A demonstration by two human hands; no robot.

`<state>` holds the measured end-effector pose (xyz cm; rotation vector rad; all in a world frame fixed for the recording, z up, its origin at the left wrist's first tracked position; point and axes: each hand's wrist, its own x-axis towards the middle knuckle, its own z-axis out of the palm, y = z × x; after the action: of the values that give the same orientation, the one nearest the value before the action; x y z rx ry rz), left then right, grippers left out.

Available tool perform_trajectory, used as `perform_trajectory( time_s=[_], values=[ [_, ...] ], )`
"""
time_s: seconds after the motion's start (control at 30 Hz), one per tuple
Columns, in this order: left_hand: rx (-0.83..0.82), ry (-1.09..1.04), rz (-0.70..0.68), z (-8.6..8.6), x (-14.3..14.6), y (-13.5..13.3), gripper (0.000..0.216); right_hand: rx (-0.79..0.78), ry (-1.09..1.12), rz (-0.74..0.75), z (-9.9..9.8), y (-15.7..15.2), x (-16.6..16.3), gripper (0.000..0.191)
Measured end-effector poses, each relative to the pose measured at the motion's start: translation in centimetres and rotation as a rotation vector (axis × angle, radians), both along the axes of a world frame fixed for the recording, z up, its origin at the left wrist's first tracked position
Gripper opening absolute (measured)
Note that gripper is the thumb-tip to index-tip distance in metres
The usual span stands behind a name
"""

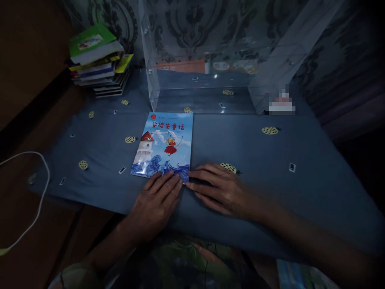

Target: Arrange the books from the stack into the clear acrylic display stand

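Note:
A picture-covered book (168,144) with red Chinese characters on a light blue cover lies flat on the blue tablecloth. Its cover shows a lighthouse, blue waves and a figure in a red dress. My left hand (161,198) is open, palm down, its fingers resting on the book's lower edge. At the lower right corner, my right hand (221,188) touches the book's side with outstretched, slightly bent fingertips. Its thumb is mostly hidden. Behind the book stands a clear plastic shelf box (204,98).
A stack of books (96,64) with a green one on top stands at the back left. Pixelation hides a small object (281,104) right of the clear box. A white cable (45,180) curves at the left. Below the table's right front edge is a colourful printed item (303,277).

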<state>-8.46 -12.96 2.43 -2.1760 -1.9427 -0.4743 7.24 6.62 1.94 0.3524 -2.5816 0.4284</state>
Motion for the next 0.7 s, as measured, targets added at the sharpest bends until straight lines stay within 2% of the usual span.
perform_trajectory(
  time_s=[0.47,0.7],
  values=[
    [0.078,-0.022,0.166,0.4,-2.5,-2.8,0.036,-0.045,-0.002,0.012,-0.1,0.0,-0.1,0.025],
    [0.15,-0.102,0.265,-0.4,-3.5,-3.8,0.037,-0.042,-0.02,0.001,-0.1,0.0,0.0,0.026]
  ],
)
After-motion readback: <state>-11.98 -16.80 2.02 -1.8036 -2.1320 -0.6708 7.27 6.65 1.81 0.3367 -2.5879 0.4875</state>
